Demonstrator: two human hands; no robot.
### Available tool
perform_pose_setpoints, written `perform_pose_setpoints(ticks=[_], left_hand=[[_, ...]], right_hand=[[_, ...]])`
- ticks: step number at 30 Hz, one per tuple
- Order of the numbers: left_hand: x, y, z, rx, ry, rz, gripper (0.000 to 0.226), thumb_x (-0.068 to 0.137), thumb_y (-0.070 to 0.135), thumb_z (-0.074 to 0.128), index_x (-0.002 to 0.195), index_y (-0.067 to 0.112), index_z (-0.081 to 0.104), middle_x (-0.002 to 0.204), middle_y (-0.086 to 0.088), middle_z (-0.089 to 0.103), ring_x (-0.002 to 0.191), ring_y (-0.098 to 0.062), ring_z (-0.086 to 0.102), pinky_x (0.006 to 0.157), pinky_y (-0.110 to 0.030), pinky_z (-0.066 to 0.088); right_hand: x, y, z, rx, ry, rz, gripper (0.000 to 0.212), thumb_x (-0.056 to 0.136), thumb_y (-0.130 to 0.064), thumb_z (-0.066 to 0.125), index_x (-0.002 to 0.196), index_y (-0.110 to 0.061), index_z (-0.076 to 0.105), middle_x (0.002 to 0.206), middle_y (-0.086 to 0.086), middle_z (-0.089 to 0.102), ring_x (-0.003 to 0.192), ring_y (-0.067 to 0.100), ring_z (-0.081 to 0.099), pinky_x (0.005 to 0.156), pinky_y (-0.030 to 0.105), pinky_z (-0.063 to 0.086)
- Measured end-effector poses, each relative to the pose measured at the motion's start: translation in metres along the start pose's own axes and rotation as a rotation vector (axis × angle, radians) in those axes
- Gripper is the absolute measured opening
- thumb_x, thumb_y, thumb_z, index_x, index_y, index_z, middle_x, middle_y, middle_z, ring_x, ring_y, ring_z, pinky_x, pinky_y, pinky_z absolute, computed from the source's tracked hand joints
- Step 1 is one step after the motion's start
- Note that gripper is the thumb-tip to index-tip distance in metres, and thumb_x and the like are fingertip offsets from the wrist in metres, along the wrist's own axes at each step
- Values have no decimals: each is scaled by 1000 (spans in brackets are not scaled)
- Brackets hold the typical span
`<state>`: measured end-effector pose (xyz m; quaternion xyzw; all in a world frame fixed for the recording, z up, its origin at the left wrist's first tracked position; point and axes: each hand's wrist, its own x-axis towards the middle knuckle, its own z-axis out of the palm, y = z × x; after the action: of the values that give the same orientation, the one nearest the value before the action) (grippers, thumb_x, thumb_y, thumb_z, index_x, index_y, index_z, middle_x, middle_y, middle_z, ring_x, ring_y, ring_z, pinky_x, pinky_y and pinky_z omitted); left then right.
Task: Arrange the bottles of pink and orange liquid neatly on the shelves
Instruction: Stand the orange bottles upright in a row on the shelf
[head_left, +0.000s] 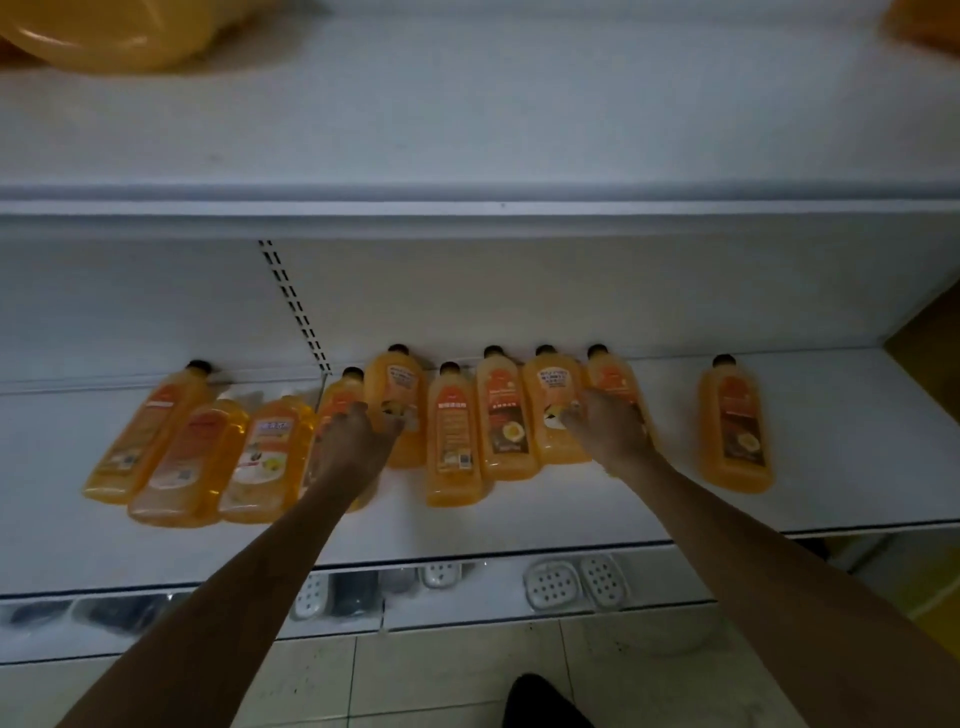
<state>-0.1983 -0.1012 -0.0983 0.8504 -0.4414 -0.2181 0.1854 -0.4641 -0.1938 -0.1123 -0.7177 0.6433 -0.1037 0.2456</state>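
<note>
Several orange-liquid bottles with dark caps stand in a loose row on the white middle shelf (519, 514). My left hand (358, 436) grips a bottle (397, 395) left of centre, next to another bottle (340, 395) that my wrist partly hides. My right hand (608, 426) grips a bottle (613, 379) right of centre, beside a bottle (553, 410) with a white label. A single bottle (735, 421) stands apart at the right. A cluster of three bottles (208, 447) leans together at the left. No pink bottles are in view.
The upper shelf (467, 119) carries a yellow plastic item (104, 36) at its left end. White soap dishes (553, 584) and dark items lie on the lowest shelf. A brown side panel (930, 358) closes the right end. Tiled floor lies below.
</note>
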Motion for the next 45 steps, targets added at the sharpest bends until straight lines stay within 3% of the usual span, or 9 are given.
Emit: perform_pose_setpoints(ticks=[6,12,17,22,27,30,34,39,45], left_hand=[[24,14,17,132,13,-119,94,73,65,62,138,5,31,135,-21,44,123,-37,44,101,-47,41],[13,29,19,12,5,-195,78,80,36,71,139,8,29,134,-19,44,124,-36,43,101,-46,38],[-9,24,0,-174,33,-197,65,78,39,72,127,6,45,118,-15,58,105,-31,59,75,-33,46],[-42,9,-31,-288,32,-139,71,77,36,73,133,10,39,129,-13,53,117,-31,52,82,-32,39],[-92,-15,-66,-416,38,-161,78,75,34,76,138,16,35,134,-10,51,119,-29,50,82,-28,38],[-126,-47,-95,-457,73,-211,82,72,40,78,139,19,36,134,-11,52,117,-31,53,84,-31,41],[-180,-110,-153,-555,176,-272,88,62,46,81,136,23,39,131,-11,55,113,-32,56,93,-41,49],[-261,-197,-242,-626,395,-324,86,65,38,83,137,21,40,134,-11,50,116,-30,53,85,-34,44],[-346,-260,-345,-748,574,-236,96,56,54,78,138,39,29,135,-7,49,114,-32,55,91,-49,50]], right_hand=[[38,-16,9,-226,-88,77,58,78,-57,65,110,-9,57,105,10,64,94,26,62,76,32,51],[34,-19,13,-224,-74,186,76,72,-60,69,125,-10,48,130,17,48,122,34,45,97,43,44],[36,-24,15,78,-129,232,85,69,-39,80,135,-8,37,131,14,49,117,32,52,90,38,47],[24,-25,-3,351,-117,282,96,70,-35,77,147,-19,21,140,11,44,121,35,49,97,46,46],[-19,-59,-23,396,-96,151,87,76,-33,72,147,-28,21,131,7,53,114,32,54,88,37,46],[-59,-106,-23,414,-178,41,94,74,-33,73,147,-41,14,132,6,53,116,31,53,96,42,46],[-126,-186,0,494,-353,-118,85,82,-27,69,148,-38,16,138,3,46,118,26,49,86,31,40],[-224,-298,38,538,-477,-309,89,79,-30,74,149,-34,19,144,0,40,127,22,44,90,26,36],[-317,-414,55,557,-568,-508,95,75,-33,78,148,-36,18,146,1,38,129,26,41,97,37,38]])
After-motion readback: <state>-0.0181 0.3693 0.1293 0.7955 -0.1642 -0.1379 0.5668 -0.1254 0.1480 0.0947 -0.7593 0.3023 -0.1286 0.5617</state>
